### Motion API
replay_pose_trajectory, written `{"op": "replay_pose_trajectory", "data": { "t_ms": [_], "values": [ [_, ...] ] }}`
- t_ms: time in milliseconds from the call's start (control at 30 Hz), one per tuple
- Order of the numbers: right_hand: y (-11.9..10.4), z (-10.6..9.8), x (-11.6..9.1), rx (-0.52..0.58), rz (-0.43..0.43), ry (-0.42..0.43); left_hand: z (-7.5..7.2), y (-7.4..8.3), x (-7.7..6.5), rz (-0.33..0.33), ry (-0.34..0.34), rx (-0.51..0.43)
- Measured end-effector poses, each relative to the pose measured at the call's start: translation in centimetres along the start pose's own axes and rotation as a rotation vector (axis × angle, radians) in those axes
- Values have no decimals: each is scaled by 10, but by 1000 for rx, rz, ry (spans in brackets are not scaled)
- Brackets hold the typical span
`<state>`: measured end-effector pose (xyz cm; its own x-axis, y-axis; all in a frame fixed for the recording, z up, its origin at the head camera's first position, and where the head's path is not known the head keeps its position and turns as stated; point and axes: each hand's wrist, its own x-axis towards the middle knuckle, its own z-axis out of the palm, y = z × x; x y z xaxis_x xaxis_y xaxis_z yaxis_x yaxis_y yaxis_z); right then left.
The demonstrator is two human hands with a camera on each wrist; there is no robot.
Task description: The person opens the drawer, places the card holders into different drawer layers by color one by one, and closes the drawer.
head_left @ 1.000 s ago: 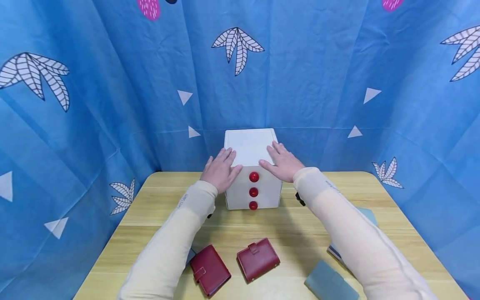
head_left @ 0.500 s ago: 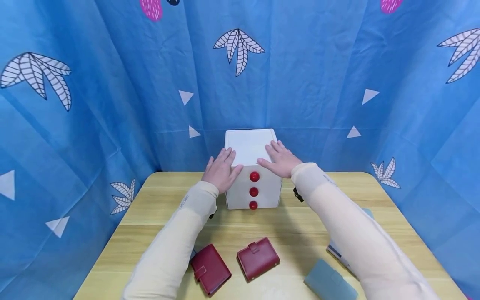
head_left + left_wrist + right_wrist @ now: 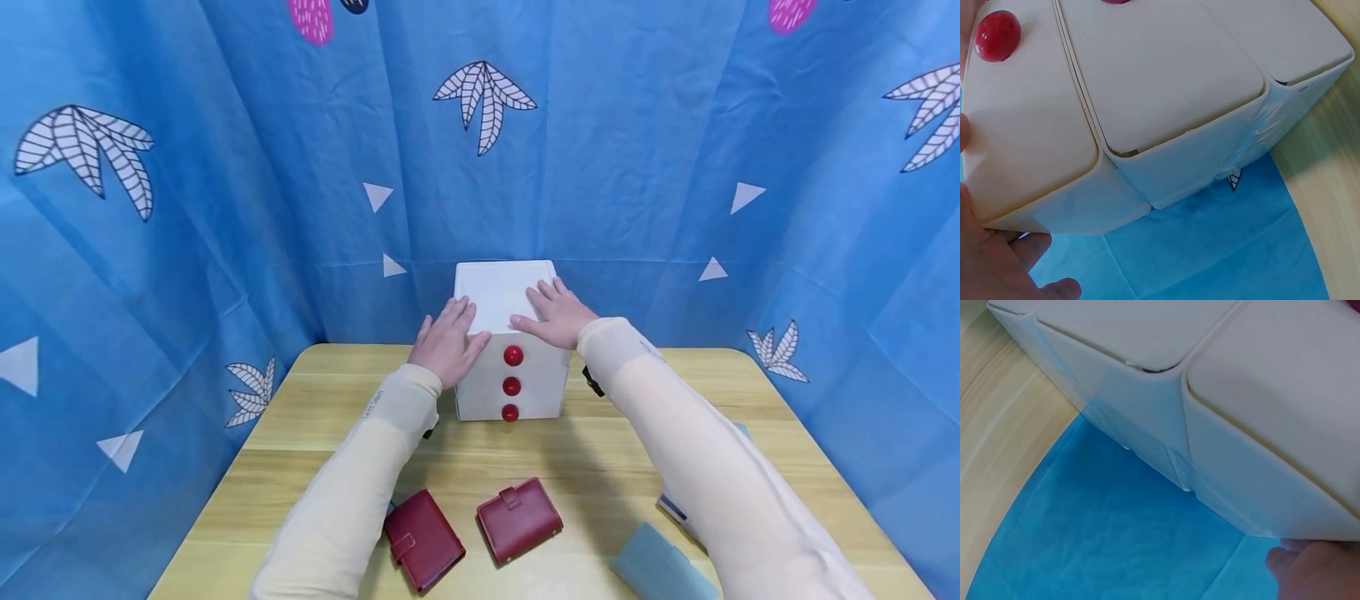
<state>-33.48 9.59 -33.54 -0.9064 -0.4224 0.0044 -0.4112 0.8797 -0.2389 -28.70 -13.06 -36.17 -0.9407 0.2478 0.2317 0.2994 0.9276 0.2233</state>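
The left hand (image 3: 447, 343) and right hand (image 3: 558, 318), fingers outstretched and grasping nothing, rest on opposite top edges of a white box (image 3: 498, 310) with 3 red knobs (image 3: 512, 386), standing at the table's (image 3: 487, 457) far end beyond 2 red wallets (image 3: 520, 521).

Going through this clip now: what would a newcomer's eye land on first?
Probably the white box at the table's far side, its red knobs in a column down the front, with the left hand and right hand at its upper sides. Next, perhaps, the patterned blue curtain behind it and two dark red wallets nearer the camera.
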Motion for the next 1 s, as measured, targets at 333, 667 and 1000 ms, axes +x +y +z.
{"op": "replay_pose_trajectory", "data": {
  "t_ms": [333, 667, 1000],
  "values": [
    [9, 2, 6, -6, -41, 20, 5, 5, 1, 8, 0, -16],
    [12, 7, 13, -10, -46, 45, 5, 1, 2, 1, 37, -77],
    [3, 5, 12, 4, -40, 36, 12, 4, -12, 40, 281, -164]
  ]
}}
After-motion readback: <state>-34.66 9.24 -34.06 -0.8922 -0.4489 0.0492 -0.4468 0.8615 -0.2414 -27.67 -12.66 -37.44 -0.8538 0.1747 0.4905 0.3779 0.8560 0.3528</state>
